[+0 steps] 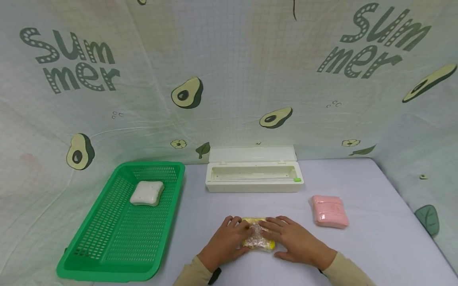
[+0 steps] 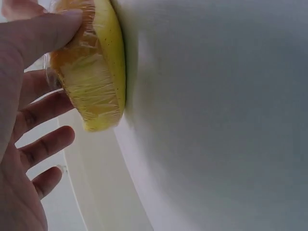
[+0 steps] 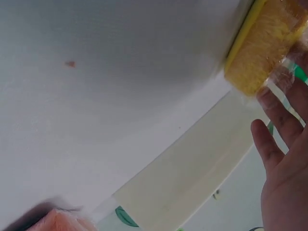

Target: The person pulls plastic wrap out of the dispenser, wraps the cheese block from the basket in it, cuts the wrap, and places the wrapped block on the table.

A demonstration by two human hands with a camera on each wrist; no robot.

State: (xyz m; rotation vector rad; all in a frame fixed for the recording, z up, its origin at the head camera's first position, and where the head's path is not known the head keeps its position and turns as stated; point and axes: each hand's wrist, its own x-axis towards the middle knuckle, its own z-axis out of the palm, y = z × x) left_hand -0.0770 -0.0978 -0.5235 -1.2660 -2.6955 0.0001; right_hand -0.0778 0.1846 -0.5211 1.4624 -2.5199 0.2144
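Note:
On the table in front of me lies a yellow sponge (image 1: 258, 238) in crinkled clear film, its side dotted with small pores. My left hand (image 1: 229, 238) lies at its left end, fingertips on the film and thumb near the front edge. From the other side, my right hand (image 1: 295, 240) rests its extended fingers on the wrapped top. In the left wrist view the thumb overlaps the sponge (image 2: 108, 72) and the other fingers spread behind it. The right wrist view shows fingertips at the film by one end of the sponge (image 3: 262, 53).
A green basket (image 1: 162, 254) on the left holds a white block (image 1: 146, 193). Behind the hands stands a long white box (image 1: 254, 186), its lid raised and a green piece at its front right. A film-wrapped pink block (image 1: 330, 211) lies on the right. Printed cloth hangs behind.

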